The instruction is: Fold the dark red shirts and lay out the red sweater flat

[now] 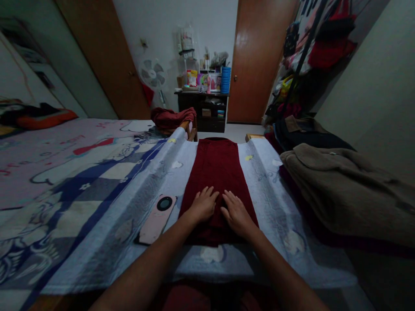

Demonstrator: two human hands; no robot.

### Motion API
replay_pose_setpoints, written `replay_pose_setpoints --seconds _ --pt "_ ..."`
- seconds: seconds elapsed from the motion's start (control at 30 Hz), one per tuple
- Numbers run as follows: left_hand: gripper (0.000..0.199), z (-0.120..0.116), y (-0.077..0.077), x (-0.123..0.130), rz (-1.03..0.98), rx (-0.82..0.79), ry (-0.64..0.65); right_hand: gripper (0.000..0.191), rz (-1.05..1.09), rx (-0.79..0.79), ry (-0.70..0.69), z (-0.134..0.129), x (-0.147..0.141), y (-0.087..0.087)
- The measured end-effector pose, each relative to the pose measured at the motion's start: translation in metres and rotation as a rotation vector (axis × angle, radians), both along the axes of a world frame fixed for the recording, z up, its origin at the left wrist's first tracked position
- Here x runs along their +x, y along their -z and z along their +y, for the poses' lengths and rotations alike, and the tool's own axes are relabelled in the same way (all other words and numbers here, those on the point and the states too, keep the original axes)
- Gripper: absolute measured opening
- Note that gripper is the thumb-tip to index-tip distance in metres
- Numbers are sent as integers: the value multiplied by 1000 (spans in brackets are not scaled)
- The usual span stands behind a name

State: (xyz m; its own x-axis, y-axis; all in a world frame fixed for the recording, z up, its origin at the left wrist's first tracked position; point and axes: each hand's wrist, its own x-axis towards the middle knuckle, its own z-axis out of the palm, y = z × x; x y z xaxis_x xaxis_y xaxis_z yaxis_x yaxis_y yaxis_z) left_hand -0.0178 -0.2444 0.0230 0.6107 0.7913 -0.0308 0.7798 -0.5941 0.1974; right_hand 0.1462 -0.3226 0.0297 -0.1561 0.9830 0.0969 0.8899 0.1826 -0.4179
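A dark red garment (218, 166), folded into a long narrow shape, lies flat on a light blue patterned cloth (175, 172). Its far end shows a curved edge; I cannot tell exactly which kind of garment it is. My left hand (205, 204) rests palm down on its lower half, fingers stretched out. Close beside it, my right hand (236, 212) lies on the same fabric with its fingers spread. Neither hand grips anything. A pink phone (158, 220) with a round dark camera ring lies left of the garment, near my left forearm.
To the right sits a folded brown coat (350, 190) on a pile, with dark folded clothes (311, 134) behind. A bed with a printed blanket (87, 172) spreads on the left. Reddish folded cloth (173, 119), a fan (152, 72) and a dark cabinet (202, 103) stand farther off.
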Motion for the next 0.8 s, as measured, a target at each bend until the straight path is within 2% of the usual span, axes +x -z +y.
replay_pose_setpoints --seconds 0.13,0.27,0.47,0.8 --pt "52 -19 13 -5 -5 54 -47 58 -76 -32 -47 -6 -9 9" --pt "54 -23 21 -4 -32 126 -81 59 -119 -42 -48 -9 -8 11" --pt "57 -24 21 -5 -50 122 -101 56 -162 -17 -32 -16 -4 12" --pt "53 -24 24 -5 -103 141 -110 52 -123 55 -37 -33 11 24"
